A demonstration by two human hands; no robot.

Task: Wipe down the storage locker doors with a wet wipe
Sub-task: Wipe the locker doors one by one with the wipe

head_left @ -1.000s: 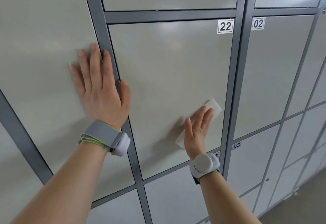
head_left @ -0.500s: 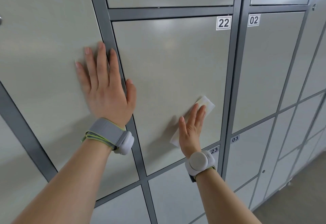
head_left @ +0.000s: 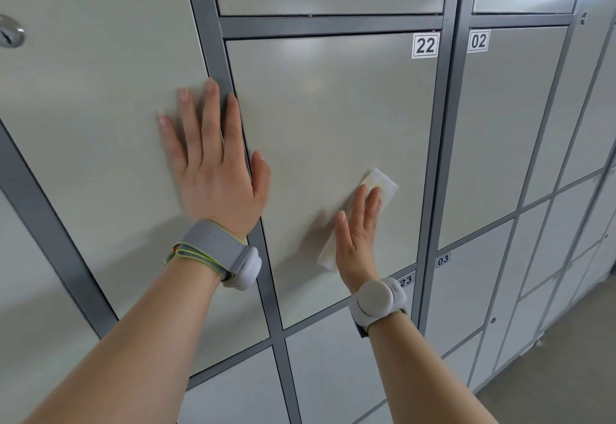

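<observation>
The wet wipe [head_left: 383, 183] lay flat against the lower right part of the door numbered 22 [head_left: 333, 116], pinned there by the right hand [head_left: 358, 237] — fingers straight and close together, palm pressed onto the wipe. The left hand [head_left: 213, 170] rested open and spread across the grey frame post [head_left: 213, 40], fingertips on the neighbouring door [head_left: 100, 90] — holding nothing. Both wrists wore grey bands. Door 02 [head_left: 506, 123] stood just right.

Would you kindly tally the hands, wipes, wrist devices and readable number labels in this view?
Hands: 2 (left hand, right hand)
Wet wipe: 1
Wrist devices: 2 ()
Number labels: 4 (22, 02, 03, 23)
Total: 9
</observation>
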